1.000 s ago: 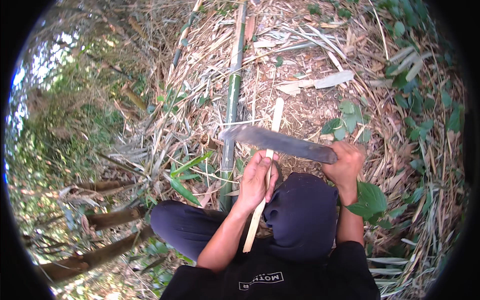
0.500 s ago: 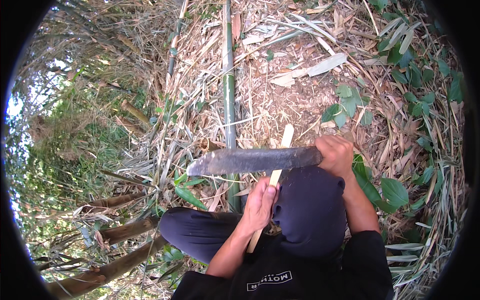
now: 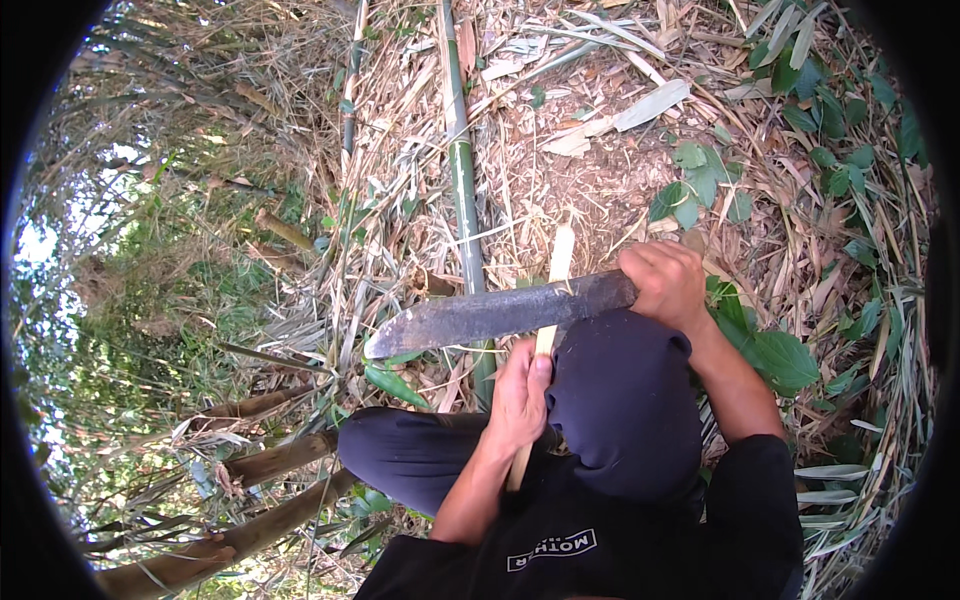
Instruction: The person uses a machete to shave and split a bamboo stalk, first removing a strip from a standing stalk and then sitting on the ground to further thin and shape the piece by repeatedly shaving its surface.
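My right hand (image 3: 663, 282) is closed round the handle of a machete (image 3: 480, 316), whose grip the fingers hide. The long dark blade points left, its worn pale tip lowest, and crosses over a flat pale bamboo strip (image 3: 562, 252) just above my knee. In my left hand (image 3: 520, 392) the strip is pinched below the blade, thumb on top. Its upper end sticks out beyond the machete and its lower end reaches back to my shirt. A thin curl of shaving seems to stand at the blade's edge, on the strip.
A green bamboo pole (image 3: 462, 180) lies lengthwise ahead, left of centre. Brown cut bamboo stems (image 3: 280, 458) lie at the lower left. Leafy green plants (image 3: 780, 360) grow close to my right forearm. Dry leaves, a pale sheath (image 3: 652, 106) and husks cover the ground.
The machete has moved a little up along the strip at its handle end and now slants more, tip lower. My right hand has risen slightly; the strip stands a bit more upright.
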A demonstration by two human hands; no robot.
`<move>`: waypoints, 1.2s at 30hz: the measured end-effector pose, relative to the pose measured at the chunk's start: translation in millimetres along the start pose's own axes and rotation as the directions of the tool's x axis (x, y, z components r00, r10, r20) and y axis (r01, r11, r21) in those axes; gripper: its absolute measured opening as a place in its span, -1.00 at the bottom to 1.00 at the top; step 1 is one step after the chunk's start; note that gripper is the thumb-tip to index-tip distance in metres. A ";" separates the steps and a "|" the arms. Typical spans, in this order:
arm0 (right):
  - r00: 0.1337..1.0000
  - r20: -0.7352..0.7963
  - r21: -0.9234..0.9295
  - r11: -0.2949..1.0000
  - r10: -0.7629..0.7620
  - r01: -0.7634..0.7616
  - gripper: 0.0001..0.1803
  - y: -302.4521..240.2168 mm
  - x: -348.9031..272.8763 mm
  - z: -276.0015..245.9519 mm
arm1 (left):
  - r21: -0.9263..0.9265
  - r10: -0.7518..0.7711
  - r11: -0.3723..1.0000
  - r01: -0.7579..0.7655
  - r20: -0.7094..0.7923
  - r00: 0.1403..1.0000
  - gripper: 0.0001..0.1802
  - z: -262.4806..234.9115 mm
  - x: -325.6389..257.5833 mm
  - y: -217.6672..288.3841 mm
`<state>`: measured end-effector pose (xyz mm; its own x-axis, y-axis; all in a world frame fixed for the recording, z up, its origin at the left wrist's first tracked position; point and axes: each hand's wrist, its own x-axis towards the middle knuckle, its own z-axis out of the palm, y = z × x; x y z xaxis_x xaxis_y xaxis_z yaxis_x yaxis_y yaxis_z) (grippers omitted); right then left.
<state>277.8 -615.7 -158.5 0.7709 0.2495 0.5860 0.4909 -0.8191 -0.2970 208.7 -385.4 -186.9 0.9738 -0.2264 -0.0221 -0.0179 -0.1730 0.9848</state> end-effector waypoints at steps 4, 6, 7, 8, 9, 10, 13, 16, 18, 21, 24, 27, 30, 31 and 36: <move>0.998 0.062 -0.011 1.000 -0.022 0.023 -0.55 4.2 -1.3 0.1 | -0.015 0.080 0.997 -0.080 -0.042 0.996 -0.73 3.9 -13.0 -11.0; 0.997 0.066 -0.006 0.999 -0.040 0.040 -0.64 3.7 -1.3 2.3 | 0.100 0.025 0.995 -0.022 -0.030 0.999 -0.77 1.5 5.6 3.7; 0.997 0.060 -0.008 0.999 -0.053 0.054 -0.68 4.2 0.6 2.6 | 0.168 0.006 0.986 -0.006 0.002 1.000 -0.78 -4.6 21.4 15.5; 0.996 0.065 -0.011 0.998 -0.062 0.063 -0.71 5.0 1.4 3.1 | 0.236 -0.016 0.972 0.008 0.033 0.999 -0.79 -7.3 33.1 22.5; 0.995 0.068 -0.013 0.997 -0.071 0.072 -0.75 5.6 2.3 5.3 | 0.223 0.213 0.954 -0.199 -0.037 0.976 -0.80 -2.9 40.5 15.5; 0.994 0.071 -0.015 0.997 -0.079 0.080 -0.78 6.4 3.1 6.9 | 0.186 0.248 0.954 -0.235 -0.050 0.967 -0.80 -0.1 43.8 11.6; 0.995 0.027 0.020 0.996 -0.091 0.091 -0.53 8.8 1.3 11.8 | 0.128 0.277 0.955 -0.269 -0.052 0.959 -0.79 1.7 48.2 4.0; 0.994 0.036 0.001 0.995 -0.100 0.100 -0.53 9.7 8.8 10.2 | 0.179 0.156 0.972 -0.150 -0.022 0.987 -0.78 -5.9 29.1 2.4; 0.996 -0.018 0.019 0.996 -0.082 0.083 -0.52 14.9 3.1 15.7 | 0.205 0.083 0.976 -0.077 -0.021 0.996 -0.77 -11.7 15.3 11.0; 0.998 -0.025 0.008 0.998 -0.060 0.060 -0.57 19.6 -1.1 12.1 | 0.174 -0.019 0.985 0.018 0.006 1.000 -0.80 -11.7 -31.4 -1.6; 1.000 0.016 0.015 1.000 -0.015 0.014 -0.51 21.5 -6.1 10.5 | 0.031 -0.101 0.995 0.098 0.079 0.992 -0.82 -6.5 -72.4 -11.5; 0.998 0.053 0.010 1.000 0.016 -0.016 -0.49 17.8 -10.3 7.7 | 0.014 -0.140 0.990 0.140 0.052 0.989 -0.83 -8.1 -74.1 -11.7; 1.000 0.013 0.023 1.000 -0.005 0.005 -0.47 19.2 -8.3 6.1 | 0.146 -0.031 0.989 0.030 0.003 1.000 -0.80 -1.7 -18.2 16.4; 1.000 -0.018 0.042 0.999 -0.019 0.020 -0.44 16.6 -7.5 11.0 | 0.259 0.131 0.959 -0.117 -0.034 0.991 -0.79 1.7 4.0 17.7; 0.999 0.003 0.068 0.996 -0.052 0.052 -0.81 12.1 -1.3 14.3 | 0.146 0.153 0.978 -0.149 -0.022 0.988 -0.77 0.5 51.3 -1.0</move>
<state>288.5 -618.6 -173.7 0.7452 0.2936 0.5987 0.5567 -0.7681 -0.3163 258.5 -397.3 -189.1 0.9642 -0.2293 0.1331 -0.1954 -0.2753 0.9413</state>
